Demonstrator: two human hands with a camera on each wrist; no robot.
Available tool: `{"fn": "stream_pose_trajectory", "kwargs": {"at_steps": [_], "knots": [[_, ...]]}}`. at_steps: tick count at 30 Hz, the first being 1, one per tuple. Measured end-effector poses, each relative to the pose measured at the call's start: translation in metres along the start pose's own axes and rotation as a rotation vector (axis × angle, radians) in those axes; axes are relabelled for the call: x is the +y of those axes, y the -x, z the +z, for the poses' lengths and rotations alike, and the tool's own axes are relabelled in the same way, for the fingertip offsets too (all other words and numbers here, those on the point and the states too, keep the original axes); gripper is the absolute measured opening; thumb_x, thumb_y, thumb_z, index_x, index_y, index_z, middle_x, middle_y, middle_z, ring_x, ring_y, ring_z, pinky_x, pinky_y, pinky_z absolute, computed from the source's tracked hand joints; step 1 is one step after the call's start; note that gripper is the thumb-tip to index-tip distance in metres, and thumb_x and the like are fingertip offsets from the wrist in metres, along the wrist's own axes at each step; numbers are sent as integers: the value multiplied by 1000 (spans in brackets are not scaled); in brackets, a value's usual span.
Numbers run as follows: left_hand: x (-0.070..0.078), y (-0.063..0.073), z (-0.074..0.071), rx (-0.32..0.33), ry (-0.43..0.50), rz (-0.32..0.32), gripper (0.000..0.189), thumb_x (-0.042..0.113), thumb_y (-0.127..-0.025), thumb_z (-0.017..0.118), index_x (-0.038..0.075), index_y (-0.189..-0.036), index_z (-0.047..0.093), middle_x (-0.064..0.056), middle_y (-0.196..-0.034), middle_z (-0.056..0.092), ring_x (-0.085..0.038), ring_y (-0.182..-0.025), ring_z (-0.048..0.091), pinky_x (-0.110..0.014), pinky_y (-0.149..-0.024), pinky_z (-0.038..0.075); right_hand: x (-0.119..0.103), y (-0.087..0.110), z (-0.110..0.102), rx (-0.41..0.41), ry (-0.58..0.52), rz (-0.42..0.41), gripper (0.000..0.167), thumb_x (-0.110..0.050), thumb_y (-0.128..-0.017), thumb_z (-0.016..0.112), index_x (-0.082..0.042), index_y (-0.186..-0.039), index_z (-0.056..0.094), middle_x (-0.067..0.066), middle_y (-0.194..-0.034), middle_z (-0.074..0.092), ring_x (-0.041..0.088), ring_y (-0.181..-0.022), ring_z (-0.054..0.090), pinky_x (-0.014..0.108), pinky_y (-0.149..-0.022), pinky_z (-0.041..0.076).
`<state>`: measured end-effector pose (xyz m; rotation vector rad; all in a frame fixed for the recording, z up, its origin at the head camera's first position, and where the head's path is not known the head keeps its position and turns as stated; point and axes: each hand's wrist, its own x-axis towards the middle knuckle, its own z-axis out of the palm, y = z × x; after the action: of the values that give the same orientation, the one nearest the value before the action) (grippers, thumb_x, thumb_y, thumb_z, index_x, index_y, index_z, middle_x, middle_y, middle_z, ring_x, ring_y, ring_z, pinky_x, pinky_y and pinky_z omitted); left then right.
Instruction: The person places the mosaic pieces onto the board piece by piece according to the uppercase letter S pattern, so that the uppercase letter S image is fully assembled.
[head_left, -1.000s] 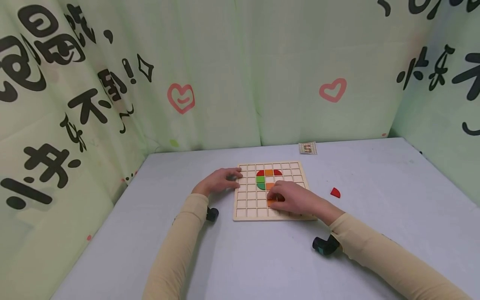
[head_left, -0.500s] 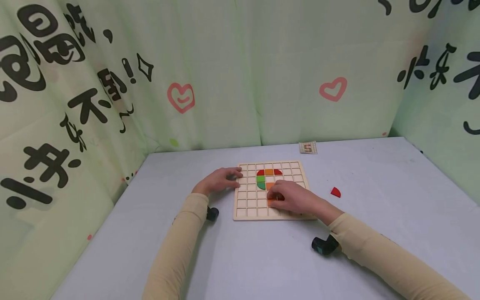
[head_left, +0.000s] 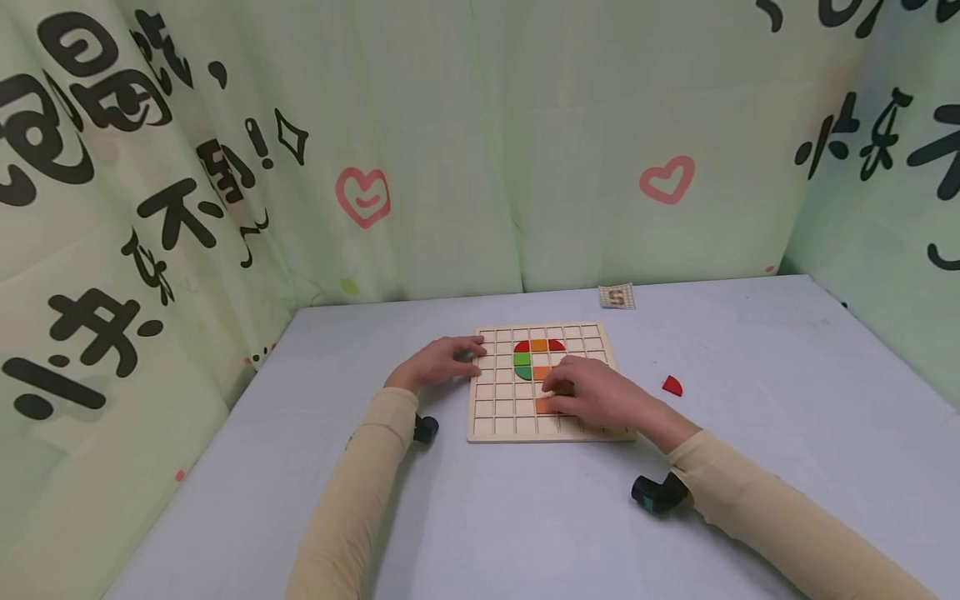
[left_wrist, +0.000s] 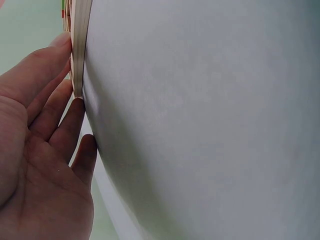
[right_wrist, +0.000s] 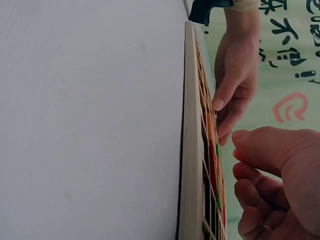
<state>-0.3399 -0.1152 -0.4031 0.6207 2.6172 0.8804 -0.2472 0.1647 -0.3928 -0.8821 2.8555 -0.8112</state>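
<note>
A wooden grid board [head_left: 498,425] lies flat on the table in the head view. Its cells hold red, orange and green tiles, among them an orange square tile [head_left: 542,406] near the front. My left hand [head_left: 442,362] touches the board's left edge with thumb and fingertips, fairly straight in the left wrist view. Over the board's right part hovers my right hand [head_left: 596,393], fingers loosely bent, just right of that orange tile. In the right wrist view the right hand [right_wrist: 280,180] shows nothing between thumb and fingers. It hides several cells.
A red quarter-round tile [head_left: 672,385] lies on the table to the right of the board. Near the back edge is a small pattern card [head_left: 617,297]. A printed curtain [head_left: 450,150] hangs behind the table.
My right hand has drawn back slightly to the right, off the orange tile, so more of that tile shows in its cell. The left hand stays at the board's edge.
</note>
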Motion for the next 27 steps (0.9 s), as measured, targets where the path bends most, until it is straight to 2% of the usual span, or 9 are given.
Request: {"fn": "stream_pose_trajectory", "kwargs": {"at_steps": [5, 9, 17, 21, 27], "knots": [[1, 0, 0, 1, -6, -10, 37, 21, -92, 69, 15, -128, 64, 6, -153, 40, -22, -146, 26, -41, -117, 23, 11, 9, -13, 37, -18, 75, 18, -18, -89, 70, -9, -105, 72, -2, -98, 65, 16, -88, 56, 32, -75, 50], [1, 1, 0, 3, -12, -2, 37, 21, -92, 69, 15, -128, 64, 5, -153, 41, -22, -146, 26, -41, -117, 23, 24, 20, -24, 54, -20, 121, 19, -16, -90, 68, -7, -106, 70, -1, -95, 63, 16, -86, 56, 32, -74, 49], [3, 3, 0, -1, -6, -3, 38, 21, -91, 69, 14, -128, 64, 5, -153, 41, -22, -146, 26, -41, -117, 23, 52, 47, -44, 97, 27, 187, 25, -17, -90, 69, -2, -110, 69, 5, -100, 65, 19, -88, 57, 35, -74, 48], [4, 3, -1, -5, -6, -10, 38, 21, -91, 69, 14, -129, 64, 5, -153, 40, -21, -146, 26, -40, -117, 23, 65, 58, -55, 68, 44, 221, 32, -18, -88, 71, 1, -113, 67, 9, -103, 64, 21, -88, 57, 35, -73, 48], [3, 3, -1, -2, -7, -3, 37, 21, -91, 69, 14, -127, 65, 5, -153, 41, -21, -146, 27, -40, -117, 23, 80, 68, -68, -32, 63, 283, 46, -22, -82, 77, 5, -117, 64, 14, -105, 61, 25, -89, 55, 37, -75, 50]]}}
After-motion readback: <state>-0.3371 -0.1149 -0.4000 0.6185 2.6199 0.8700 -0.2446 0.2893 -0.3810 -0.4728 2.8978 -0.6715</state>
